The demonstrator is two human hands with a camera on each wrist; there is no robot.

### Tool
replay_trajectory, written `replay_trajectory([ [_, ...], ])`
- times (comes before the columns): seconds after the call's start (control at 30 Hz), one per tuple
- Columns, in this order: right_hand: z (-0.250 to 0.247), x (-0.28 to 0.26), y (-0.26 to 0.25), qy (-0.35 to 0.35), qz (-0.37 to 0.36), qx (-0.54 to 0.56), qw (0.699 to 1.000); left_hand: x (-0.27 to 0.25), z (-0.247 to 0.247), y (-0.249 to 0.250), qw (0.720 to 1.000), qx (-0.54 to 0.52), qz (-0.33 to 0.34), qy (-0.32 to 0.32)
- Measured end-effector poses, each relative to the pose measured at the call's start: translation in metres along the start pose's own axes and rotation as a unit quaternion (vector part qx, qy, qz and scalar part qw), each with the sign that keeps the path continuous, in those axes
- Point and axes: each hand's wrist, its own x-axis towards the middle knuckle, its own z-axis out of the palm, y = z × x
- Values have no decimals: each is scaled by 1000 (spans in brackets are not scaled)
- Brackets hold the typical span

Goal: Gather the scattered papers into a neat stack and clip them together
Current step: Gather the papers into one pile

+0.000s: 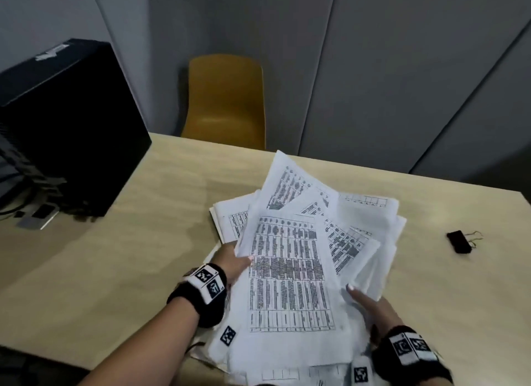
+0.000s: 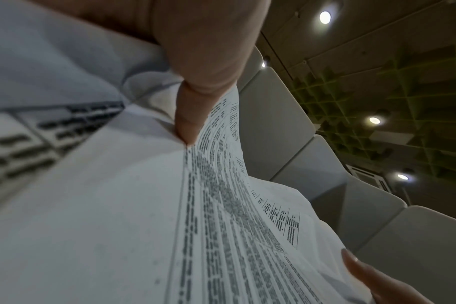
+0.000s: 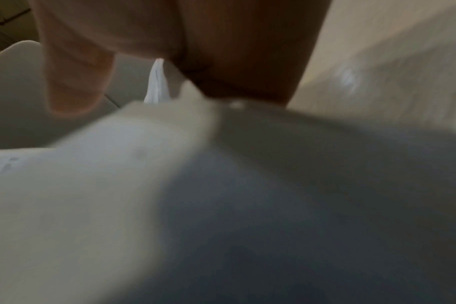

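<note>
A loose fan of white printed papers (image 1: 290, 270) with tables of text is held above the wooden table (image 1: 129, 256), slanting away from me. My left hand (image 1: 234, 263) grips the fan's left edge, thumb on top; in the left wrist view the thumb (image 2: 193, 107) pinches the sheets (image 2: 117, 226). My right hand (image 1: 366, 301) holds the right edge with its thumb on top; the right wrist view is blurred, with fingers (image 3: 76, 82) against paper (image 3: 91, 185). More sheets (image 1: 230, 222) lie under the fan. A black binder clip (image 1: 459, 241) lies on the table to the right, apart from both hands.
A black computer tower (image 1: 66, 127) with cables stands at the table's left. A mustard-yellow chair (image 1: 225, 101) sits behind the far edge, against grey wall panels. Bare tabletop lies left of the papers and around the clip.
</note>
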Motion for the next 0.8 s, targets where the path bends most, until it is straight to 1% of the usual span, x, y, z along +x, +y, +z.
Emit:
replay_trajectory([
  [0.03, -1, -1, -1, 3, -11, -33, 999, -2, 6, 4, 1000, 17, 4, -14],
  [0.1, -3, -1, 0, 18, -37, -50, 998, -5, 16, 9, 996, 68, 11, -53],
  [0.13, -5, -1, 1, 28, -50, -51, 997, -5, 20, 8, 995, 79, 14, -62],
  [0.17, -6, -1, 1, 36, -58, -52, 996, -3, 21, 6, 996, 70, 28, -56],
  [0.2, -6, -1, 1, 48, -56, -51, 996, 0, 20, 2, 999, 24, 35, -32],
  [0.23, -7, 1, 4, 56, -47, -40, 997, 4, 16, -2, 998, -38, 44, 24],
  [0.27, -9, 1, 5, 61, -35, -22, 997, 12, 11, -10, 992, -73, 34, 100],
  [0.3, -10, 3, 7, 65, -23, -1, 998, 20, 3, -17, 982, -67, 18, 175],
  [0.33, -12, 4, 8, 72, -11, 14, 997, 27, -5, -24, 975, -18, -17, 219],
  [0.37, -13, 4, 9, 74, -3, 22, 997, 31, -11, -32, 972, 45, -55, 225],
  [0.4, -13, 3, 8, 76, -1, 27, 997, 34, -15, -37, 969, 114, -78, 206],
  [0.43, -14, 3, 7, 74, 1, 30, 997, 36, -16, -40, 966, 170, -81, 175],
  [0.47, -14, 2, 6, 71, 9, 36, 997, 35, -15, -40, 965, 206, -65, 151],
  [0.53, -14, 2, 4, 59, 18, 49, 997, 33, -6, -38, 969, 218, -29, 117],
  [0.7, -11, -3, 4, 56, 11, 72, 996, 31, -7, -37, 989, 135, -20, 62],
  [0.73, -11, -4, 3, 56, 3, 77, 995, 29, -9, -40, 994, 99, -17, 39],
  [0.8, -11, -4, 2, 56, -4, 71, 996, 21, -7, -43, 999, -20, -31, -32],
])
